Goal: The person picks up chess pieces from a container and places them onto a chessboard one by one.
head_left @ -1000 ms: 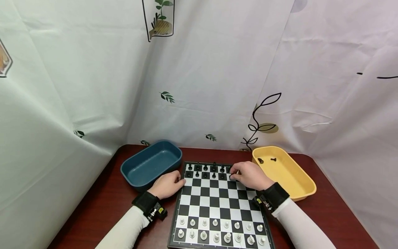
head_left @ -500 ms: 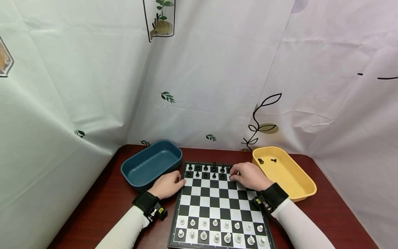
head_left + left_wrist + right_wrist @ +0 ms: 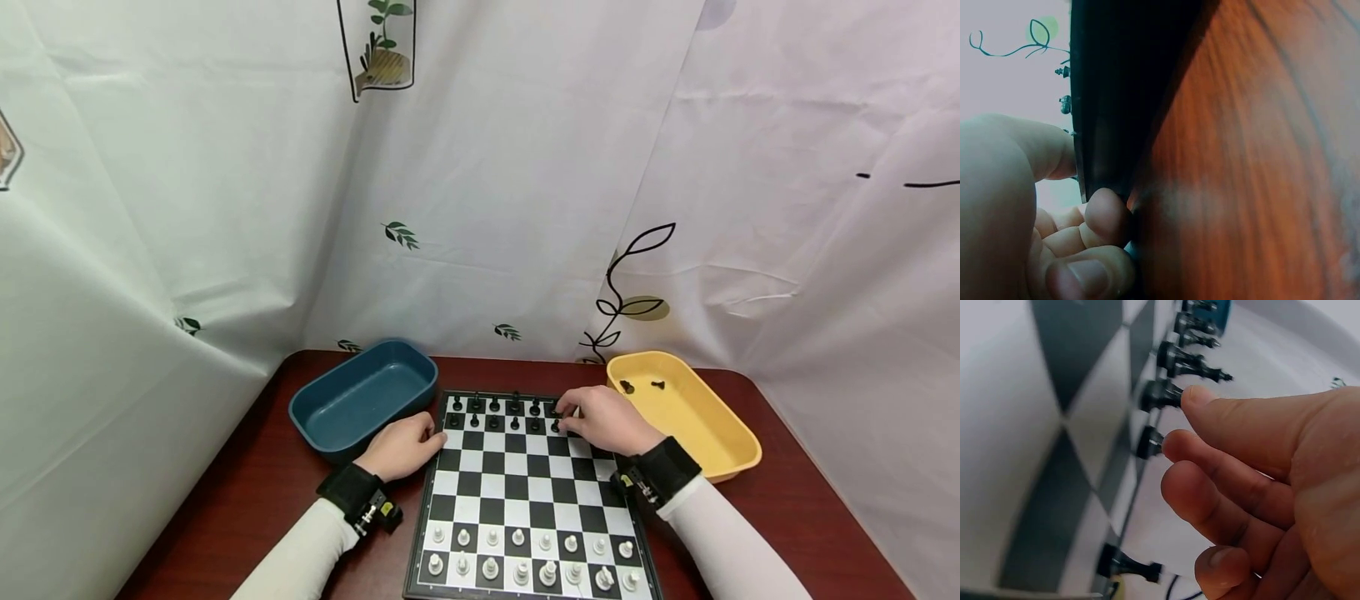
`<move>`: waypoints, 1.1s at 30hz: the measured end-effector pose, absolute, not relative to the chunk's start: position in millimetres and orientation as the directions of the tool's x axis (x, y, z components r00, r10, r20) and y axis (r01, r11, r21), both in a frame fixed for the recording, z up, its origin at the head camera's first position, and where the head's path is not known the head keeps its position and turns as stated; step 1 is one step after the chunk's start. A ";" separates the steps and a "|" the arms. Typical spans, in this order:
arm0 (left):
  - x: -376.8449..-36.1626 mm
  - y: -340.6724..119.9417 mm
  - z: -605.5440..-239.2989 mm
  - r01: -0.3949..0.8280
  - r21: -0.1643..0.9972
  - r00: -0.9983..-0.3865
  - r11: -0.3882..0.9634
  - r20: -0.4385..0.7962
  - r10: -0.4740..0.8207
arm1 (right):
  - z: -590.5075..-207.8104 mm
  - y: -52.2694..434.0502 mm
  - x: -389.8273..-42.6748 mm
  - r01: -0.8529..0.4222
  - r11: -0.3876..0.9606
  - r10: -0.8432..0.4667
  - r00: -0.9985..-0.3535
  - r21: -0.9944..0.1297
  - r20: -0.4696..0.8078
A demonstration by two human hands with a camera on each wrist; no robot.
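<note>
While both forearms reach up from the bottom of the head view, the left hand [image 3: 403,446] lies at the left edge of the chessboard [image 3: 525,492], a little below centre of the frame, its fingers curled against the board's rim. The right hand [image 3: 603,419] sits right of centre over the board's far right corner, fingers bent down onto a black pawn [image 3: 556,426] in the second dark row. The other black pieces stand in two rows along the far edge, the white pieces in two rows at the bottom of the frame. A blue tray [image 3: 363,396] lies on the table [image 3: 247,492] left of the board; a yellow tray [image 3: 686,414] on the right holds two dark pieces.

In the left wrist view, the left hand [image 3: 1035,219] fills the lower left; its thumb presses the top face of the chessboard [image 3: 1116,106] and the curled fingers [image 3: 1107,215] tuck under its dark edge, gripping it. Red-brown table [image 3: 1260,162] fills the right.

In the right wrist view, the right hand [image 3: 1260,481] fills the right side. Thumb tip and forefinger [image 3: 1210,459] close on small black pawns [image 3: 1160,395] at centre, touching their heads; whether one is pinched fast I cannot tell. The pawn is small, glossy black, round-headed on a flared base.
</note>
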State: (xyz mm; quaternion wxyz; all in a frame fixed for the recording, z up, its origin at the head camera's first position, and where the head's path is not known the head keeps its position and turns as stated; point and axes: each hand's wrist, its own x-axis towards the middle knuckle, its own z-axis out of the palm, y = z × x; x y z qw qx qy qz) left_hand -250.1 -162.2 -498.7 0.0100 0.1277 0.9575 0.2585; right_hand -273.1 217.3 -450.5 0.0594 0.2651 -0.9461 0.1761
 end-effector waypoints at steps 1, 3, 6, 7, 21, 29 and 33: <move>-250.1 -162.3 -498.6 0.238 0.497 -0.968 0.834 0.047 0.248 | -447.7 218.6 -272.4 -0.525 0.796 -0.480 -0.850 -0.301 0.216; -250.2 -162.3 -498.2 0.237 0.499 -0.968 0.833 0.047 0.247 | -442.4 221.3 -271.0 -0.528 0.795 -0.473 -0.848 -0.298 0.241; -250.2 -162.5 -497.8 0.238 0.501 -0.968 0.832 0.047 0.248 | -435.3 225.2 -270.3 -0.535 0.788 -0.463 -0.841 -0.304 0.278; -250.2 -162.7 -497.7 0.238 0.501 -0.968 0.832 0.047 0.248 | -433.1 226.6 -270.0 -0.534 0.787 -0.457 -0.841 -0.309 0.288; -250.1 -163.7 -497.9 0.242 0.507 -0.967 0.828 0.052 0.251 | -408.8 263.9 -274.1 -0.476 0.796 -0.346 -0.864 -0.373 0.365; -248.0 -162.0 -495.6 0.240 0.506 -0.967 0.829 0.049 0.250 | -403.0 294.3 -278.2 -0.453 0.801 -0.251 -0.847 -0.391 0.468; -248.0 -161.8 -496.3 0.243 0.504 -0.966 0.829 0.050 0.253 | -403.4 307.0 -280.1 -0.446 0.793 -0.195 -0.832 -0.415 0.520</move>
